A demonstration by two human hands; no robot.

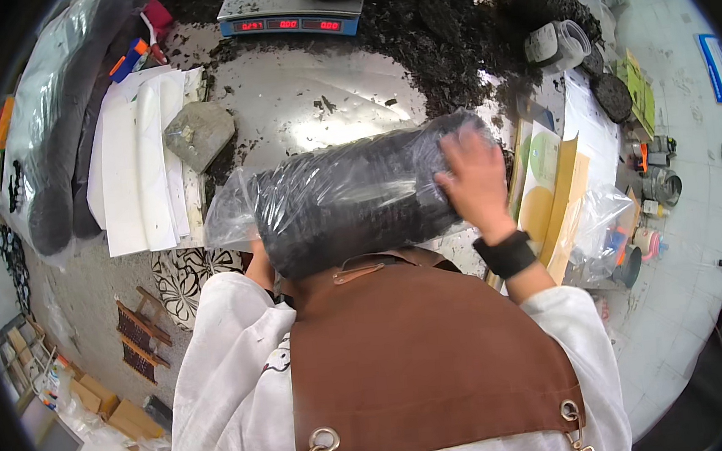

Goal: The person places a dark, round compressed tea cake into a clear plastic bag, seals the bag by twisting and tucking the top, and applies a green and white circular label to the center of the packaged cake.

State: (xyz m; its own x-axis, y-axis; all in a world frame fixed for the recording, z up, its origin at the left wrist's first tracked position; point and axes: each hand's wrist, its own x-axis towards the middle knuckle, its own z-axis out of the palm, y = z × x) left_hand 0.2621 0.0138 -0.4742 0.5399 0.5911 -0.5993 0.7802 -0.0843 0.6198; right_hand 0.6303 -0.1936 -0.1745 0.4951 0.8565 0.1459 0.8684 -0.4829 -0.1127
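Item: 1 plastic-wrapped dark bundle, at the counter's near edge, lengthwise from 9 to 3 o'clock. I judge it fairly light, slick outside, crushable within; best supported under its 2 ends. Right hand: unclenched, fingers spread over the 3 o'clock end. Left hand: 8 o'clock, mostly hidden; I cannot tell its grasp.

The surface is smooth, pale and shiny, with glare across its middle. A scale sits on its far side. Dark flakes lie thick at the far right and thin out into loose bits toward the middle. White papers lie at the left, a grey block over their right edge.
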